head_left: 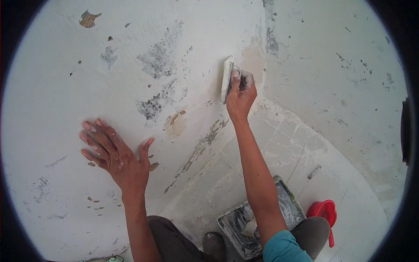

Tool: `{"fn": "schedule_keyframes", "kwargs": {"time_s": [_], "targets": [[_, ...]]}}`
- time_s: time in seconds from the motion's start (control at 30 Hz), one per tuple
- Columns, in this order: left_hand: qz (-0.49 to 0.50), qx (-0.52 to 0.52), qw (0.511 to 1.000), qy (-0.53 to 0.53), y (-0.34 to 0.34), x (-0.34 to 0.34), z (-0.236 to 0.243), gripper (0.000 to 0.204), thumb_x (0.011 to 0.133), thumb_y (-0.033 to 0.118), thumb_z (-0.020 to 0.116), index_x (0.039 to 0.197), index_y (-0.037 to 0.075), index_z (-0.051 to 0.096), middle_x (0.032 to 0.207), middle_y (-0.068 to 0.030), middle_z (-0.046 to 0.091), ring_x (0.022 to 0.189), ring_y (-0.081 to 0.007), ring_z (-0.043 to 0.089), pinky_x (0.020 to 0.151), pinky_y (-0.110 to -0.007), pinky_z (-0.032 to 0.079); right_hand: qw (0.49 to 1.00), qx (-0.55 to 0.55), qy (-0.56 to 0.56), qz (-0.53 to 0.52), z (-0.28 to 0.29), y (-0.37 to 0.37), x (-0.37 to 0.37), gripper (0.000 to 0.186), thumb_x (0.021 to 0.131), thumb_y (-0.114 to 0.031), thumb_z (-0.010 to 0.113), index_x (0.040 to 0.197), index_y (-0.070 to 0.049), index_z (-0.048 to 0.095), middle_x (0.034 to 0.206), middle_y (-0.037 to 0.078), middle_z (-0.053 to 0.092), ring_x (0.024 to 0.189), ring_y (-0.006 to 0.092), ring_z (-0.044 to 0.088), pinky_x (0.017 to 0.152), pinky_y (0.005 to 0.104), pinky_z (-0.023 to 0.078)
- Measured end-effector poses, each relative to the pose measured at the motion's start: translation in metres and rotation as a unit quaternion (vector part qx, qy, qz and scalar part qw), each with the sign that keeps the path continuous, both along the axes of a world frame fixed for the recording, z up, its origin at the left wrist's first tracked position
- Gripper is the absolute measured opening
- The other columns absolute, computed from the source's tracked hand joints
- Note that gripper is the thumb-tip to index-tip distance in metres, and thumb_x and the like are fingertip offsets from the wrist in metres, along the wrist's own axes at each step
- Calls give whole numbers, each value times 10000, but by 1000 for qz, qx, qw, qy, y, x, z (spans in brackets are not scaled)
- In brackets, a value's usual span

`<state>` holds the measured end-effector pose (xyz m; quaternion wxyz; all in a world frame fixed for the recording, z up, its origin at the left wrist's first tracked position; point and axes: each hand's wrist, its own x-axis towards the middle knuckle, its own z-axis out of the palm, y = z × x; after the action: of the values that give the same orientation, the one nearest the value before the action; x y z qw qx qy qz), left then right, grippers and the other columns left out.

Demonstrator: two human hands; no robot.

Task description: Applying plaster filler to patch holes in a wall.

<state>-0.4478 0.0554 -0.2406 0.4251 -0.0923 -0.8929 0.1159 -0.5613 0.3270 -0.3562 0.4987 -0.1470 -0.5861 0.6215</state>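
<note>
My left hand (118,155) lies flat against the white wall (56,113), its thumb spread away from the fingers, holding nothing. Farther up, close to the inside corner, my right hand (242,94) grips a plastering float (227,78) by its back. The float's pale, plaster-smeared blade stands tilted at the wall, its long edge running up and down. Beside it, a damp beige patch (253,59) of filler shows at the corner. Grey bare spots (159,61) and chipped holes mark the wall between and above my hands.
A plaster-smeared dark tray (226,218) sits on the tiled floor (283,148), partly behind my right forearm. To its right lies a red plastic scoop (322,210) with a handle. A second wall (331,56) meets the first at the corner. My knees are close to the tray.
</note>
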Motion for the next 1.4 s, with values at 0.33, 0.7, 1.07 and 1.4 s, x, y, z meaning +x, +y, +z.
{"fn": "schedule_keyframes", "kwargs": {"time_s": [0.33,0.7,1.07,1.4], "targets": [[-10,0,1000,8,-3,-1,3,1157,834,643,640,1594,12,38,1664,-220,-45,1534,-388,-117,1200,-555,-125,903,-309,173,243,-15,22,24,272,1058,-203,538,1022,40,654,840,12,645,735,53,523,635,220,435],[2,-1,1000,0,-1,4,0,1174,829,659,643,1592,5,37,1663,-223,-35,1533,-408,-92,1207,-571,-78,974,-183,33,128,-51,30,-8,343,1057,-276,545,1049,44,670,900,38,665,779,98,566,714,268,478],[-18,25,999,-27,-3,2,2,1099,856,591,640,1588,-12,84,1664,-230,-14,1533,-406,-104,1191,-567,-127,906,-385,131,118,-21,-10,-11,341,1051,-249,551,1021,75,651,927,88,674,810,136,616,729,300,514],[-6,18,998,-52,-8,8,3,1098,873,614,620,1595,11,53,1670,-202,-16,1537,-394,-79,1203,-573,-90,909,-358,146,153,26,-10,4,328,1048,-216,555,1079,99,641,986,110,679,834,135,631,722,296,529]]}}
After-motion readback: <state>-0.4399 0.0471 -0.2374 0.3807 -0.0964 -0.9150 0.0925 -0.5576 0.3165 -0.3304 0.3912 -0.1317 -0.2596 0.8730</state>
